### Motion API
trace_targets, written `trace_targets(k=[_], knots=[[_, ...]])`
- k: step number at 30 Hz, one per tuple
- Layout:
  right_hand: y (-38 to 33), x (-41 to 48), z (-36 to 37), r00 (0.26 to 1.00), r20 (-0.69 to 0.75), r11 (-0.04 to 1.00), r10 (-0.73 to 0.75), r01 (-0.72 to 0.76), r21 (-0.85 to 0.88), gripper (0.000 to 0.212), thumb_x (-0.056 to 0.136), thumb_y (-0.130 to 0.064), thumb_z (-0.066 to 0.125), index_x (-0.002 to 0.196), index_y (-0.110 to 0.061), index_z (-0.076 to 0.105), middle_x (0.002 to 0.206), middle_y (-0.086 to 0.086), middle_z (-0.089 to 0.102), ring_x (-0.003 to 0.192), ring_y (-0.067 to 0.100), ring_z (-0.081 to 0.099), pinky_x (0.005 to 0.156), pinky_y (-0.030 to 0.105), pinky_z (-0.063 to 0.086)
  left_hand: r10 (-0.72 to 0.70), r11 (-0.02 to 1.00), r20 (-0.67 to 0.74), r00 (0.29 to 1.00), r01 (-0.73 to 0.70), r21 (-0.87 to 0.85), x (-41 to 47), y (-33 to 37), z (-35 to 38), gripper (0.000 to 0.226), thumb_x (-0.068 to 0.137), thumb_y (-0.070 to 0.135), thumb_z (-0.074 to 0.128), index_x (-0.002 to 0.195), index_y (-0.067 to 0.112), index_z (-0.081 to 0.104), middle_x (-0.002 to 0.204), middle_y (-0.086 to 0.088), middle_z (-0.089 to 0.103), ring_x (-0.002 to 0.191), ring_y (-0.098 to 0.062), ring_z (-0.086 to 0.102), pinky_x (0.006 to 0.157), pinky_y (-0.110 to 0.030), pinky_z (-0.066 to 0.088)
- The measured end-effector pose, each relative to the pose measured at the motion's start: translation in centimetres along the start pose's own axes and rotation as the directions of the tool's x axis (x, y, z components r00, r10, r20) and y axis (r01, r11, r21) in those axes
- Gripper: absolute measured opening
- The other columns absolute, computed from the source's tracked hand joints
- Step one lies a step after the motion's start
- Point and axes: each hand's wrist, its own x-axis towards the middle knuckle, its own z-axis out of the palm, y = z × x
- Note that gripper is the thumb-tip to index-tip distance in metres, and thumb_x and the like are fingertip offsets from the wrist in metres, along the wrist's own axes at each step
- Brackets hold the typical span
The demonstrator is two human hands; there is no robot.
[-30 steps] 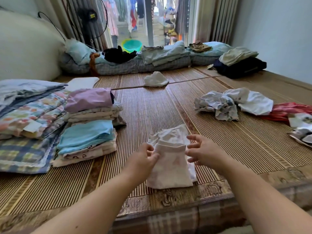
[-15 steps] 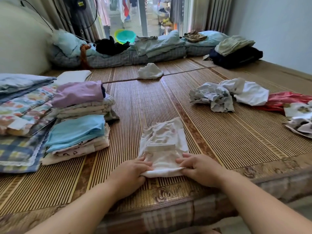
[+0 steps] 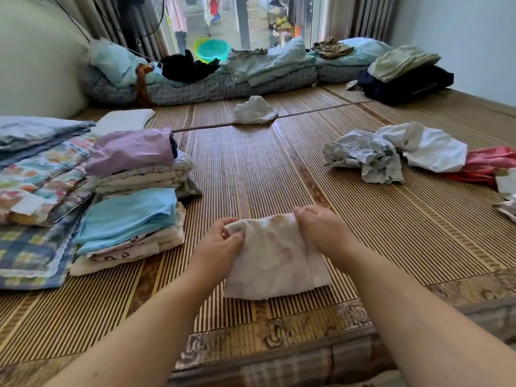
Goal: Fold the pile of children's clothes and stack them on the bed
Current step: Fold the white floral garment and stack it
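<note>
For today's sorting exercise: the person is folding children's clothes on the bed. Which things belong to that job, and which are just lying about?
Job:
left hand and right hand, gripping the pale garment
folded stacks
crumpled clothes

Lying about:
green basin
rolled quilt
dark bundle

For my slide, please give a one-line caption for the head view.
Both hands, left hand and right hand, fold a pale garment beside two folded stacks.
</note>
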Motion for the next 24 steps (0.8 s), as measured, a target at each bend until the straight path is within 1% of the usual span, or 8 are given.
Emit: trace_targets(k=[2,5,9,13,15,19,22,24], knots=[[0.3,1.0,0.6,0.993,-0.097,0.998,0.067,-0.069,-0.013,0.035,0.099,-0.044,0.04,0.111,-0.016,0.057,0.107,0.004,0.06,0.095,0.019,0.055,0.082,0.037,0.043,-0.139,0.985,-0.018,0.99,0.14,0.102,1.9,-0.6,0.2,0.048,0.095,0.041,0.052,0.139,0.025,0.038,0.135,-0.009,0.052,0.112,-0.027,0.058,0.091,-0.045,0.053],[1.6,1.9,1.2,0.981,-0.059,0.956,0.185,-0.193,-0.22,0.057,0.096,-0.049,0.046,0.141,-0.016,0.038,0.142,0.008,0.045,0.128,0.028,0.044,0.098,0.041,0.038,-0.295,0.881,-0.126,0.947,0.321,0.348,2.8,-2.5,0.6,0.078,0.089,0.055,0.054,0.15,0.024,0.017,0.149,-0.014,0.035,0.13,-0.035,0.042,0.102,-0.047,0.043],[3.4,2.3,2.2,0.975,-0.087,0.859,0.203,-0.22,-0.461,0.082,0.078,-0.058,0.065,0.141,-0.014,0.04,0.141,0.008,0.048,0.128,0.028,0.043,0.102,0.038,0.038,-0.322,0.811,-0.142,0.936,0.35,0.469,2.1,-4.0,0.9,0.091,0.079,0.058,0.059,0.151,0.024,0.016,0.142,-0.013,0.043,0.121,-0.032,0.05,0.099,-0.043,0.045],[3.5,2.2,3.1,0.981,-0.043,0.854,0.188,-0.185,-0.486,0.066,0.076,-0.047,0.072,0.132,-0.018,0.051,0.127,0.003,0.059,0.113,0.023,0.056,0.093,0.035,0.048,-0.339,0.834,-0.082,0.937,0.34,0.434,2.1,-2.7,1.3,0.087,0.085,0.049,0.06,0.152,0.018,0.012,0.141,-0.01,0.047,0.106,-0.025,0.056,0.081,-0.031,0.044],[3.2,2.1,3.4,0.985,-0.014,0.869,0.169,-0.156,-0.47,0.069,0.08,-0.036,0.072,0.139,-0.017,0.041,0.133,0.005,0.056,0.116,0.025,0.055,0.094,0.034,0.046,-0.38,0.86,-0.067,0.922,0.379,0.343,2.4,-2.3,1.3,0.087,0.085,0.045,0.063,0.151,0.017,0.014,0.139,-0.011,0.047,0.099,-0.023,0.056,0.083,-0.034,0.05],[2.8,1.8,3.2,0.992,0.038,0.923,0.12,-0.098,-0.373,0.094,0.084,-0.024,0.072,0.153,-0.022,0.009,0.151,0.008,0.037,0.131,0.027,0.045,0.104,0.036,0.038,-0.356,0.929,0.003,0.935,0.353,0.111,1.9,-2.8,0.8,0.086,0.082,0.023,0.072,0.149,0.03,0.02,0.144,-0.009,0.042,0.114,-0.026,0.055,0.093,-0.041,0.052],[2.3,1.2,2.3,0.985,0.121,0.947,0.123,-0.08,-0.31,0.074,0.084,-0.02,0.07,0.147,-0.03,0.032,0.148,0.002,0.042,0.129,0.021,0.046,0.103,0.035,0.04,-0.23,0.971,0.09,0.969,0.234,-0.042,0.9,-3.1,0.8,0.069,0.086,0.009,0.065,0.141,0.042,0.039,0.148,-0.003,0.039,0.113,-0.021,0.056,0.093,-0.041,0.053],[1.9,0.7,2.0,0.975,0.185,0.966,0.124,-0.076,-0.248,0.057,0.086,-0.015,0.067,0.137,-0.03,0.048,0.138,-0.001,0.05,0.111,0.015,0.055,0.097,0.034,0.048,-0.166,0.983,0.119,0.979,0.175,-0.06,0.1,-2.8,0.9,0.055,0.089,0.004,0.056,0.131,0.04,0.053,0.145,0.0,0.041,0.104,-0.019,0.061,0.085,-0.035,0.057]])
